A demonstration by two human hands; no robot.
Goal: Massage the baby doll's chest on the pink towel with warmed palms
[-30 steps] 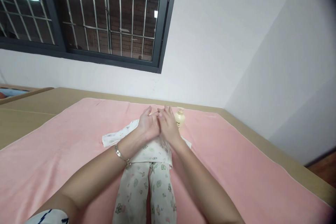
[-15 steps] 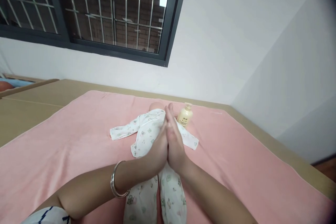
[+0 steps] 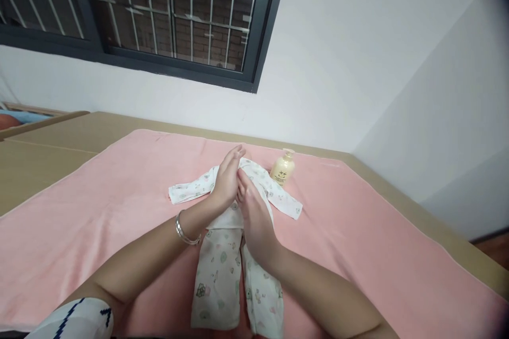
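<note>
A small figure in a white printed baby suit lies on a pink towel, sleeves spread to both sides, legs toward me. Its head is hidden behind my hands. My left hand hovers over the chest with fingers stretched forward. My right hand lies against it, fingertips touching the left palm, fingers also straight. Neither hand holds anything. A silver bangle sits on my left wrist. A cream pump bottle stands just beyond the right sleeve.
The towel covers a tan surface that ends at white walls behind and to the right. A barred dark window is above the far edge. A wooden frame shows at far left.
Half a second ago my palms were pressed together upright. Now the left hand has slid forward and the right hand back, palms rubbing over the suit's chest.
</note>
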